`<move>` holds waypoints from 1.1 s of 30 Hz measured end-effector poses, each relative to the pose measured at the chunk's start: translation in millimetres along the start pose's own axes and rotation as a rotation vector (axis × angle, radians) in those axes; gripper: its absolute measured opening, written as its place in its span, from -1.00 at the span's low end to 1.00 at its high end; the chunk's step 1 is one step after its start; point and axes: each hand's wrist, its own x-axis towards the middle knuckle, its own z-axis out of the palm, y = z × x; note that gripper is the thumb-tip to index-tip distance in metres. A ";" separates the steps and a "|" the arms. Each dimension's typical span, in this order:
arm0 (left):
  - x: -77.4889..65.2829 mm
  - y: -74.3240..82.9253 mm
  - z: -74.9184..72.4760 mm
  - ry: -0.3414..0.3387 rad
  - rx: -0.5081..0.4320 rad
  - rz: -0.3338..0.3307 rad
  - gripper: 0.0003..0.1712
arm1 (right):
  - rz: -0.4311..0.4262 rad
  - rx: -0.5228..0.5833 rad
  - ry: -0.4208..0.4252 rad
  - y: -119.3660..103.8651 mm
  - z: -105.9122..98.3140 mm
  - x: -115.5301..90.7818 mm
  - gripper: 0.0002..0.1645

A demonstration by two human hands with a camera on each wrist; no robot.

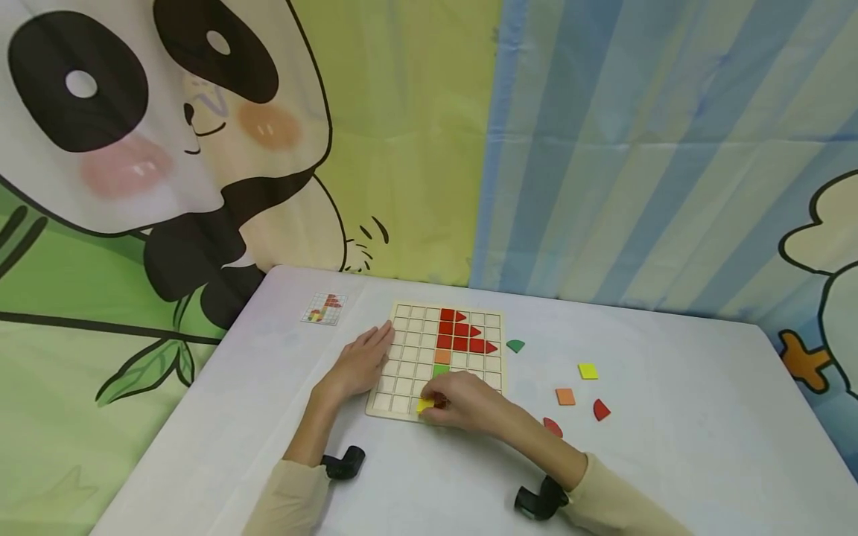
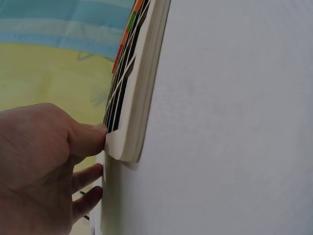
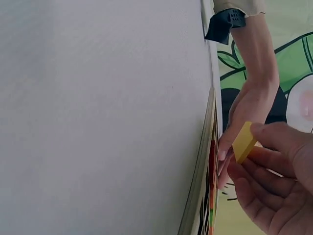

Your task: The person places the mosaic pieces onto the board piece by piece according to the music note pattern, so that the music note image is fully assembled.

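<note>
A wooden grid board (image 1: 404, 351) lies on the table with red pieces (image 1: 460, 343) in its upper rows. Below them sit an orange square (image 1: 442, 356) and a green square (image 1: 440, 369). My right hand (image 1: 467, 403) pinches a yellow square tile (image 3: 244, 142) between thumb and finger, held over the board's lower rows. In the right wrist view the tile is tilted above the board. Along the board's left side rests my left hand (image 1: 363, 362), its thumb touching the edge and its other fingers extended in the left wrist view.
A small printed pattern card (image 1: 325, 308) lies at the back left. Right of the board are a green quarter-circle (image 1: 515, 345), a yellow square (image 1: 588, 371), an orange square (image 1: 565, 397) and two red rounded pieces (image 1: 601, 409). Printed curtains hang behind the white table (image 1: 677, 387).
</note>
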 end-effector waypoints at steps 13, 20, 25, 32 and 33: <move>0.1 -0.9 -0.4 -0.009 -0.006 0.005 -0.38 | 0.043 -0.073 -0.006 -4.7 16.6 14.3 -0.87; 0.1 -0.4 -0.9 -0.010 -0.011 0.004 -0.38 | 0.039 -0.138 0.009 -8.5 19.0 18.4 -0.90; 0.5 -0.2 -2.5 -0.011 -0.005 0.008 -0.38 | 0.046 -0.197 -0.024 -11.6 17.1 20.9 -0.91; 1.3 -0.3 -1.2 -0.014 -0.009 0.005 -0.37 | 0.073 -0.186 -0.144 -12.2 7.9 14.0 -0.80; 1.1 -0.5 -0.6 -0.015 -0.010 0.004 -0.37 | 0.071 -0.176 -0.147 -11.5 6.7 11.8 -0.74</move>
